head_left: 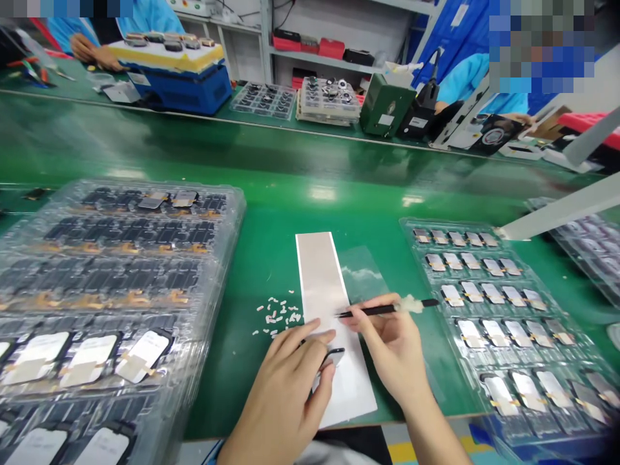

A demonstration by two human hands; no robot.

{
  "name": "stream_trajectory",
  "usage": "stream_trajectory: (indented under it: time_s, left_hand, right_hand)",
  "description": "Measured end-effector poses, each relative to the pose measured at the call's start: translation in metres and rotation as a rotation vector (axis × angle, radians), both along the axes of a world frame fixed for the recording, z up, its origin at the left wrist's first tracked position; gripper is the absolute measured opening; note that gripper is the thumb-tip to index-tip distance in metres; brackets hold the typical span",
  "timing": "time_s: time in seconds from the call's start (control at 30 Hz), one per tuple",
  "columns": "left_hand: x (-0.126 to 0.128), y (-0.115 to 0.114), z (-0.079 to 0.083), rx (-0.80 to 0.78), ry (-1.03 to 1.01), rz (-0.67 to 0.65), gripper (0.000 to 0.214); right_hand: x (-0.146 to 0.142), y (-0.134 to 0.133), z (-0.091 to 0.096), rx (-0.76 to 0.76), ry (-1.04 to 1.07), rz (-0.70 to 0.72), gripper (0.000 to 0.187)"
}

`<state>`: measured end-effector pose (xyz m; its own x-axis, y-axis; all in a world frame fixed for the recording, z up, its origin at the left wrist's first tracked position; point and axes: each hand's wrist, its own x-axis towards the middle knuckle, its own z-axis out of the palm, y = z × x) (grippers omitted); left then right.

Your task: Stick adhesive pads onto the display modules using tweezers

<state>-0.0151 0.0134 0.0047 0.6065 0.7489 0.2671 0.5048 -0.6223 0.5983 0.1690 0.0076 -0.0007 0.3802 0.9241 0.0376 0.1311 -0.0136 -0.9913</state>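
We've got a long green counter [310, 194] here, with a white strip [322, 284] lying flat on it, so let's go from that. Left of the strip sits a big clear plastic tray [121, 219] packed with what look like phone screens, and right of it is another clear tray [484, 310] of smaller white-faced pieces. Just left of the strip there's a scatter of tiny white bits [277, 315]. Over the strip's lower half, our left hand [290, 381] has its grip clamped on a small black-edged piece [333, 357], while our right hand [392, 342] has its grip clamped on a black stick [382, 310] with a white fluffy tip [411, 303]. We'd watch for fluff shedding onto the piece, the stick slipping and scratching it, or a loose grip dropping it. A careless wrist could also sweep those tiny bits around.
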Motion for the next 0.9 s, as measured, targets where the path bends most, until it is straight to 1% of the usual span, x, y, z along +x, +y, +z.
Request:
stream_trajectory:
  time_s: [0.13, 0.2, 0.27, 0.37, 0.43, 0.57, 0.63, 0.7, 0.8, 0.83, 0.9]
  left_hand:
    - [-0.002, 0.001, -0.001, -0.005, -0.01, -0.002, 0.024]
    - [-0.004, 0.001, 0.0, -0.026, -0.01, -0.005, 0.027]
    - [-0.004, 0.0, 0.0, -0.058, -0.007, -0.009, 0.027]
    - [-0.005, -0.001, 0.0, -0.09, 0.006, -0.009, 0.029]
    - [-0.007, -0.001, -0.001, -0.09, 0.016, -0.009, 0.03]
    - [-0.01, 0.0, -0.002, -0.075, 0.006, -0.006, 0.031]
    - [-0.007, -0.001, 0.001, -0.045, -0.012, -0.046, 0.032]
    - [0.003, -0.004, 0.007, -0.011, -0.018, -0.152, 0.031]
    - [0.031, -0.014, 0.013, 0.016, -0.004, -0.335, 0.018]
    - [0.042, -0.017, 0.014, 0.021, 0.004, -0.37, 0.015]
    - [0.062, -0.021, 0.013, 0.033, 0.021, -0.389, 0.015]
  right_hand:
    - [0.027, -0.013, 0.017, 0.037, 0.003, -0.11, 0.021]
    - [0.035, -0.02, 0.024, 0.041, 0.014, -0.118, 0.022]
    - [0.036, -0.024, 0.025, 0.033, 0.032, -0.092, 0.021]
    - [0.031, -0.023, 0.022, 0.029, 0.032, -0.042, 0.019]
    - [0.033, -0.022, 0.019, 0.032, -0.009, -0.024, 0.019]
    - [0.058, -0.03, 0.011, 0.01, -0.114, -0.047, 0.023]
    - [0.071, -0.039, 0.006, 0.003, -0.121, -0.078, 0.023]
    - [0.078, -0.048, 0.001, 0.013, -0.105, -0.108, 0.022]
    - [0.077, -0.057, -0.006, 0.036, -0.093, -0.136, 0.02]
    - [0.076, -0.058, -0.008, 0.041, -0.09, -0.145, 0.019]
    - [0.073, -0.059, -0.01, 0.048, -0.082, -0.168, 0.018]
